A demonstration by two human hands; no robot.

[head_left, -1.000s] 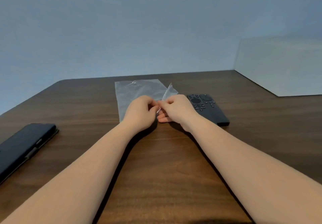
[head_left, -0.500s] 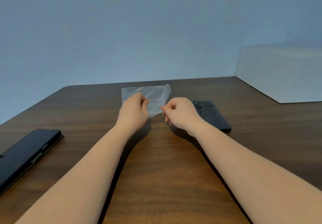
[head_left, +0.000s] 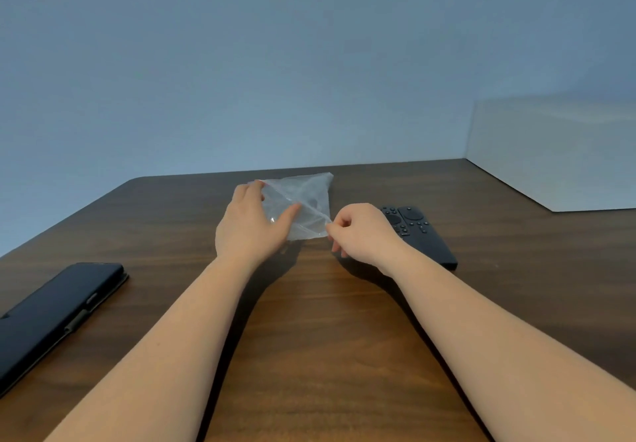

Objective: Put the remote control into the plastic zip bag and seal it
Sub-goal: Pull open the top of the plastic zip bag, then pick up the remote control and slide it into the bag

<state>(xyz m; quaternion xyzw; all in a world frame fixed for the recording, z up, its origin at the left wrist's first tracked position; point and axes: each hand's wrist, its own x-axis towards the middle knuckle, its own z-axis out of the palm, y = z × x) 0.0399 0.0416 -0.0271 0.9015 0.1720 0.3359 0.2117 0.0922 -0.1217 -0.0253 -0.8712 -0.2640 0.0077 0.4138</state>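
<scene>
A clear plastic zip bag [head_left: 304,197] is held up off the wooden table [head_left: 327,338] between both hands. My left hand [head_left: 249,226] grips its left side, thumb across the front of the plastic. My right hand [head_left: 361,231] pinches the bag's lower right corner. The bag looks stretched between them, with a crease running diagonally. A black remote control [head_left: 418,231] lies flat on the table just right of my right hand, partly hidden by that hand; it is outside the bag.
A black phone in a folio case [head_left: 55,314] lies near the left table edge. A pale box or panel [head_left: 557,152] stands at the back right corner. A blue-grey wall rises behind the table.
The bag has been lifted from lying flat on the table. My hands have drawn apart, the left going up and left, the right staying by the remote, pulling the bag taut.
</scene>
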